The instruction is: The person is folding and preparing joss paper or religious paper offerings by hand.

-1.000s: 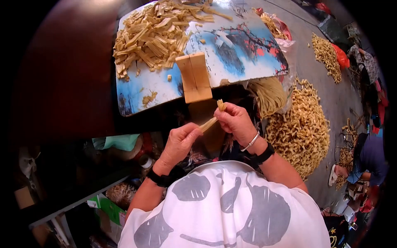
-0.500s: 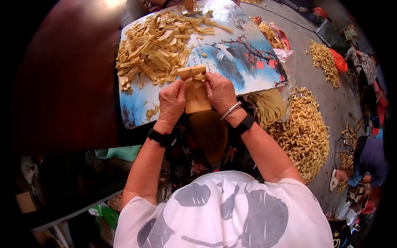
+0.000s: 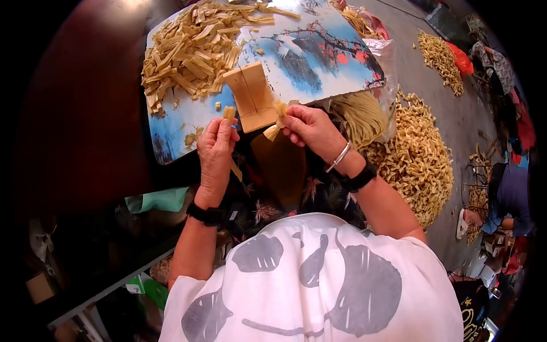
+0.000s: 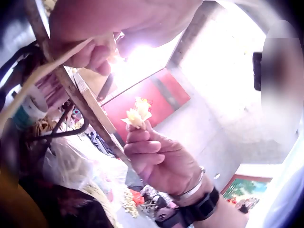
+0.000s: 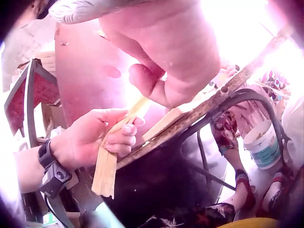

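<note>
In the head view, my left hand [image 3: 215,153] grips a pale yellow dried strip [image 3: 229,113] whose top pokes out above the fingers. The right wrist view shows that strip's broad flat end [image 5: 105,172] below the fingers. To the right, my right hand [image 3: 314,130] pinches a short, folded, knot-like yellow piece [image 3: 274,132], its frayed end flaring in the left wrist view. Between the hands stands an angled wooden block [image 3: 250,97] with a thin slit, at the edge of the painted tabletop [image 3: 171,125]. The hands are apart, just in front of the block.
Loose yellow strips [image 3: 194,54] are heaped on the tabletop's far left. On the floor to the right lies a big pile of twisted pieces [image 3: 419,162], with a smaller pile [image 3: 439,60] beyond. A bag of long strips [image 3: 359,119] hangs by the table edge. Another person [image 3: 507,194] sits far right.
Half a second ago both hands were together at the wooden block with a yellow piece. Now they have drawn back and apart, the left holding a strip, the right the short piece.
</note>
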Demonstrator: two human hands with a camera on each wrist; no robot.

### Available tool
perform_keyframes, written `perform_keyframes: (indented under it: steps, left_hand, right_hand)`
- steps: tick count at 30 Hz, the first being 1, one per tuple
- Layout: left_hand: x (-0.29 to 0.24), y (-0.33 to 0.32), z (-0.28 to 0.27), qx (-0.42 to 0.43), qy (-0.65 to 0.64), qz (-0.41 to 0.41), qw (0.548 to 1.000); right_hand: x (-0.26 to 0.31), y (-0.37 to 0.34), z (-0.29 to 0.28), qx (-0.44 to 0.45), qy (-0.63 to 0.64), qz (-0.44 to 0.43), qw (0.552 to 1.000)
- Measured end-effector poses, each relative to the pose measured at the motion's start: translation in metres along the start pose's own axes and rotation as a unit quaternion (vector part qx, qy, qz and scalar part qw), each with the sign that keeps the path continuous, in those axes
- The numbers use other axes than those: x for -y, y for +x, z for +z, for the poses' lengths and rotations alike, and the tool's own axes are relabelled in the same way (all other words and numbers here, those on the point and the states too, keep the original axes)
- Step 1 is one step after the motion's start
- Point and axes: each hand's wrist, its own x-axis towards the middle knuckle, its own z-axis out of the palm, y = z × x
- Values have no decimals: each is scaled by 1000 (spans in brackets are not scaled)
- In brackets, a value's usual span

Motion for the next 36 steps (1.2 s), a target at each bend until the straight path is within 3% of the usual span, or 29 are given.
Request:
perform_keyframes:
  steps: [5, 8, 9, 12, 14, 16, 17, 19, 20, 21, 22, 23, 24, 26, 28, 30, 32, 36]
  left_hand:
    - [1, -41, 10, 70, -227, -98, 966]
    - [13, -52, 20, 64, -161, -60, 983]
    - [20, -55, 22, 62, -124, -39, 990]
    - [36, -65, 31, 70, 106, 111, 986]
    - [43, -72, 38, 70, 185, 186, 963]
    - [43, -77, 41, 17, 195, 199, 960]
    - [46, -79, 38, -9, 206, 157, 966]
    - [55, -83, 19, -20, 238, 33, 971]
    - [68, -81, 8, 40, 140, -100, 984]
    - [64, -81, 5, 89, -25, -240, 966]
    - [58, -81, 4, 133, -189, -367, 901]
    - [53, -81, 9, 141, -260, -418, 859]
    - [53, -80, 12, 132, -270, -389, 871]
    - [55, -80, 19, 115, -291, -333, 890]
    - [60, -75, 21, 89, -203, -308, 925]
    - [82, -65, 13, 99, -144, -268, 948]
    - [88, -58, 12, 62, -131, -285, 948]
    - [93, -50, 13, 30, -209, -342, 916]
  right_hand:
    - [-11, -39, 17, -42, -52, 49, 997]
    - [-36, -47, 18, -30, -215, -30, 976]
    - [-25, -52, 24, -40, -269, -22, 962]
    - [-30, -55, 43, -96, -245, -159, 951]
    - [-37, -54, 50, -107, -202, -163, 960]
    - [-37, -53, 55, -137, -175, -176, 959]
    - [-34, -57, 55, -120, -93, -96, 984]
    - [-34, -60, 53, -108, -95, -120, 982]
    - [-35, -63, 52, -102, -96, -132, 981]
    - [-36, -66, 51, -89, -122, -137, 979]
    - [-39, -68, 52, -71, -154, -172, 970]
    - [-44, -71, 53, -54, -185, -206, 959]
    - [-47, -75, 55, -38, -217, -239, 946]
    - [-48, -86, 57, 13, -208, -199, 958]
    - [-48, -93, 57, 55, -179, -146, 971]
    - [-47, -95, 54, 32, -246, -222, 943]
    - [-39, -95, 51, 21, -297, -294, 908]
    - [-37, -95, 49, 51, -367, -318, 873]
